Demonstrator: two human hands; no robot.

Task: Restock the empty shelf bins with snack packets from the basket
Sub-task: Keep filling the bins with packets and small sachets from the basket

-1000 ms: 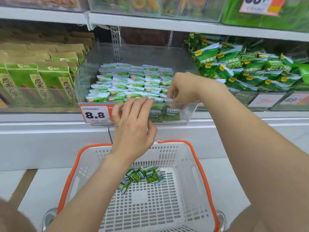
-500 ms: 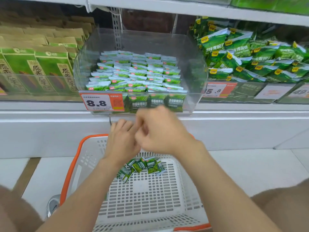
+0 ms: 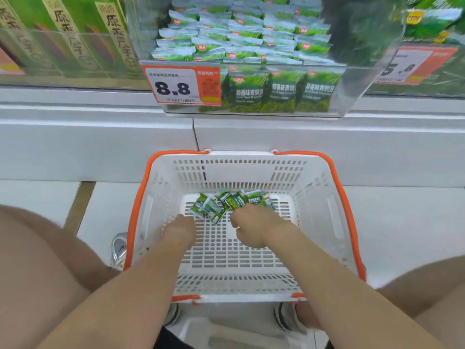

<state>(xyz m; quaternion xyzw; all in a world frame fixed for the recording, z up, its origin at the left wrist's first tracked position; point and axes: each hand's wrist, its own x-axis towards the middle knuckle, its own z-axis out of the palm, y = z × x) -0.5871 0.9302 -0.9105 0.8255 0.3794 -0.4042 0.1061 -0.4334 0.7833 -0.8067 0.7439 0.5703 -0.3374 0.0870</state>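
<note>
Basket (image 3: 338,197): white slotted plastic with an orange rim, and both hands are inside it. A small cluster of green snack packets (image 3: 214,206) lies loose on the basket floor, just beyond the fingertips and towards the far wall. The rest of the floor, under and behind the wrists, shows only bare slots. Shelf bin (image 3: 352,94): clear-walled, above and well beyond both hands. It holds stacked rows of the same green packets (image 3: 241,39), with a few standing upright against its front wall. An orange price tag (image 3: 176,85) reading 8.8 is on the bin front, above the left hand. Left hand (image 3: 180,231): fingers extended together and pointing down, with the tips at the near edge of the leftmost packet. It looks released and grips nothing. Right hand (image 3: 254,226): fingers bent down onto the near side of the cluster, with the thumb apart on its left. The fingers touch the packets, but I cannot tell whether they grasp one. The two hands are near each other and not touching.
</note>
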